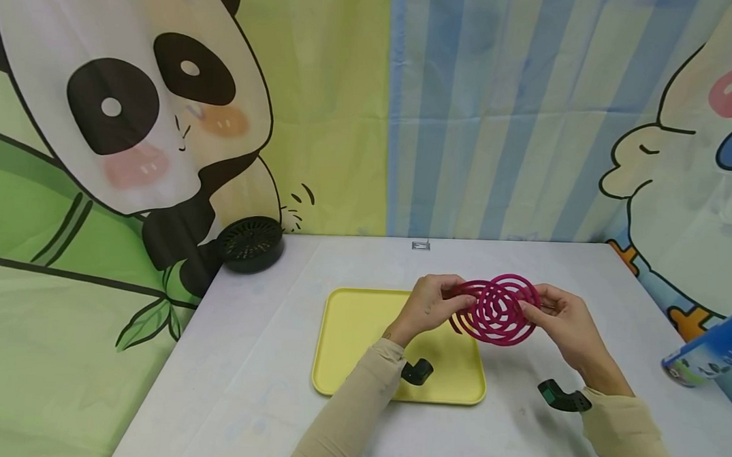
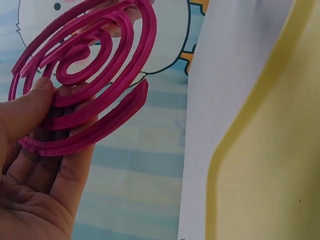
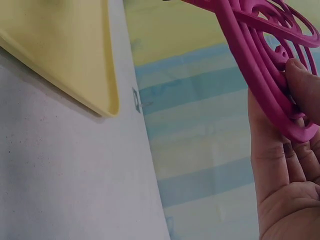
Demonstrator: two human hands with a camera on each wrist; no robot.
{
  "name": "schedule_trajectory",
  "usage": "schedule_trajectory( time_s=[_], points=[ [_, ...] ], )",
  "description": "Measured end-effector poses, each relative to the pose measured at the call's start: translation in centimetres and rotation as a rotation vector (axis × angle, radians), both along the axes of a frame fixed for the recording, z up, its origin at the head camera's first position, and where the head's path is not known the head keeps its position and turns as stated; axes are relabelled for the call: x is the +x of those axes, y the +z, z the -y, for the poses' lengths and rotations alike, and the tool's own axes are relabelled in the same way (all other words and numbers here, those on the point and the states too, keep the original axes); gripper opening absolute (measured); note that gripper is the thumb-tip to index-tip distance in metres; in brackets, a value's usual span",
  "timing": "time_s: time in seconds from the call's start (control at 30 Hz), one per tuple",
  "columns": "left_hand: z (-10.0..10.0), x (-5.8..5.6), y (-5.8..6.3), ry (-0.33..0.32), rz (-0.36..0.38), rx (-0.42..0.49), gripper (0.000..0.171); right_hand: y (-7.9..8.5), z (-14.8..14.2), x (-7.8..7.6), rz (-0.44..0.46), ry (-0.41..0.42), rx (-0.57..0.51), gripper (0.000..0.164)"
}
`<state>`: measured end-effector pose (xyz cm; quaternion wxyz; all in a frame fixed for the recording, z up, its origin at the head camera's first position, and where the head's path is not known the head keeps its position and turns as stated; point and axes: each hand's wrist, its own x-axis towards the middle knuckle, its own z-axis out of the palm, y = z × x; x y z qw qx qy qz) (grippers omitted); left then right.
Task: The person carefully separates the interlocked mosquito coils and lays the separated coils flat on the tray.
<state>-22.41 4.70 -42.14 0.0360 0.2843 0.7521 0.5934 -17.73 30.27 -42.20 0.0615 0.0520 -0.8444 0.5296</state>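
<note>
Two magenta mosquito coils (image 1: pixel 499 311), partly slid apart and overlapping in the middle, are held up between both hands above the table. My left hand (image 1: pixel 426 307) pinches the left side, thumb on top and fingers beneath; the left wrist view shows this grip on the coil (image 2: pixel 132 102), its loose outer end sticking out. My right hand (image 1: pixel 567 326) pinches the right side. In the right wrist view the thumb presses one face of the coil (image 3: pixel 250 70) and the fingers lie behind it. Whether the spirals are still interlocked at the centre, I cannot tell.
A yellow tray (image 1: pixel 355 330) lies on the white table (image 1: pixel 261 387), below and left of the coils. At the back left edge sits a round black slotted case (image 1: pixel 251 244). A blue can (image 1: pixel 713 346) stands at the right edge. Printed cloth hangs behind.
</note>
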Motion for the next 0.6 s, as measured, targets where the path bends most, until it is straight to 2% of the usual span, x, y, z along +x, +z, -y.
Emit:
schedule_trajectory(
  time_s=[0.3, 0.6],
  points=[
    [-0.08, -0.02, -0.02, 0.012, -0.011, 0.005, 0.008, 0.0, 0.12, 0.02, -0.004, -0.015, -0.029, 0.037],
    [-0.18, 0.06, 0.15, 0.06, -0.048, -0.002, 0.01, -0.27, 0.47, -0.04, -0.023, -0.06, -0.041, 0.036]
  ],
)
